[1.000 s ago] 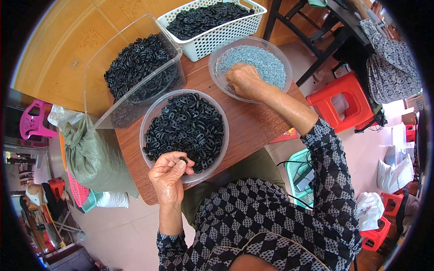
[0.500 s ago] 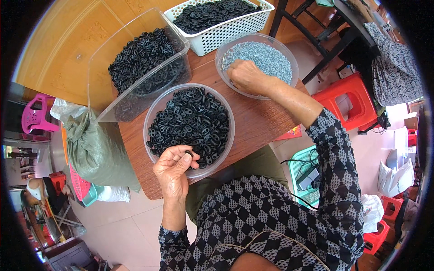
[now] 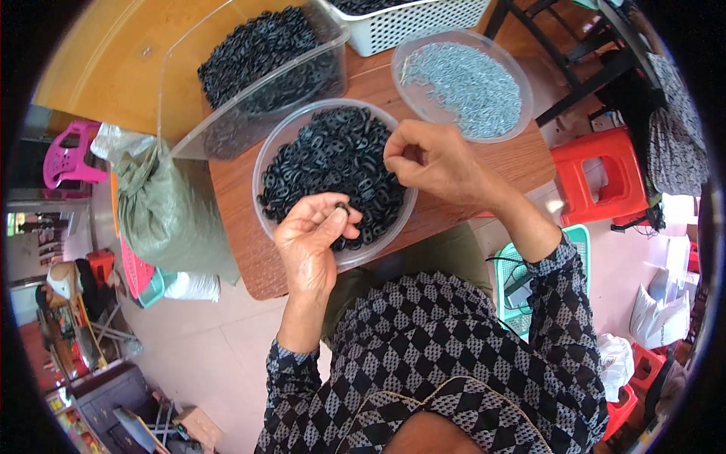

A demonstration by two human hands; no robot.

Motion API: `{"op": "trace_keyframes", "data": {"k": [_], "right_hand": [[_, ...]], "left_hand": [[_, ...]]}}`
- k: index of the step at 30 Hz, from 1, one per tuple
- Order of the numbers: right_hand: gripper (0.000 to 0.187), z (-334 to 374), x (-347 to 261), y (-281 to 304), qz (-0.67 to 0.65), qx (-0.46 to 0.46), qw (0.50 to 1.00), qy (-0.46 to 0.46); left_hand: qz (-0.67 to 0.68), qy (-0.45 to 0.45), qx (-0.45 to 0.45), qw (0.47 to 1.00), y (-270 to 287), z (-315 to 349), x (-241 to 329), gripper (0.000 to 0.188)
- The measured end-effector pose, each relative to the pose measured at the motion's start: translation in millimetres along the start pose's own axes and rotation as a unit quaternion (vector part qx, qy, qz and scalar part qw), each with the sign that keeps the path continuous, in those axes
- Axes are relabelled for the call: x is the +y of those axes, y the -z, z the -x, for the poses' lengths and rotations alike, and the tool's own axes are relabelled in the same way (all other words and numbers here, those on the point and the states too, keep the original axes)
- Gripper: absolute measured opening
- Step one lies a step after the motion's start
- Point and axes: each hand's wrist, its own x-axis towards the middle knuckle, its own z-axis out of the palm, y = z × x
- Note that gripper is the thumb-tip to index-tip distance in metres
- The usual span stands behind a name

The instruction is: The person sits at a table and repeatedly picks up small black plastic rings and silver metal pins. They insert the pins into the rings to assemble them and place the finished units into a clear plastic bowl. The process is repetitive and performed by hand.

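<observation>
A: Nearest, what do the grips show?

B: I have the left grip (image 3: 308,240) pinched around a small black piece (image 3: 342,207), over the near side of a round tub (image 3: 259,178) of black oval links (image 3: 325,159). The right grip (image 3: 437,160), at the tub's right rim, is closed at the fingertips; I cannot tell whether it holds anything.

A: And beyond?

B: On the wooden surface (image 3: 253,257) I see a shallow bowl (image 3: 401,89) of silvery pieces (image 3: 469,87), a clear bin (image 3: 227,142) and a white basket (image 3: 423,26).

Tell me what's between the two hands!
Seen from the head view, small black pieces in a clear round tub show between the left hand and right hand.
</observation>
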Motion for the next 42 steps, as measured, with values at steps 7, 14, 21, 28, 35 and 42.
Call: {"op": "trace_keyframes", "data": {"k": [7, 14, 21, 28, 35, 42], "right_hand": [[0.004, 8.2, -5.8, -34.5, -0.129, -0.079, 0.987, -0.045], [0.006, 10.7, -4.4, -45.8, -0.184, -0.094, 0.978, -0.033], [0.008, 12.8, 4.7, -53.7, -0.242, -0.091, 0.963, -0.079], [0.012, 13.6, 0.7, -52.1, -0.266, -0.082, 0.956, -0.088], [0.013, 15.1, 3.9, -53.8, -0.273, -0.082, 0.955, -0.087], [0.013, 15.2, 2.2, -54.3, -0.271, -0.081, 0.955, -0.088]], "left_hand": [[-0.005, -0.019, 0.024, 1.0, 2.5, 4.3, -3.3, 0.012], [-0.009, -0.021, 0.018, 1.0, 4.6, 7.5, -5.2, 0.015], [-0.033, -0.044, 0.021, 0.998, 2.5, 10.9, -6.8, 0.017], [-0.083, -0.065, 0.021, 0.994, 1.4, 14.7, -5.4, 0.017], [-0.141, -0.084, 0.007, 0.986, 2.7, 16.6, -7.0, 0.015], [-0.167, -0.089, 0.019, 0.982, 0.5, 18.6, -7.1, 0.014]]}}
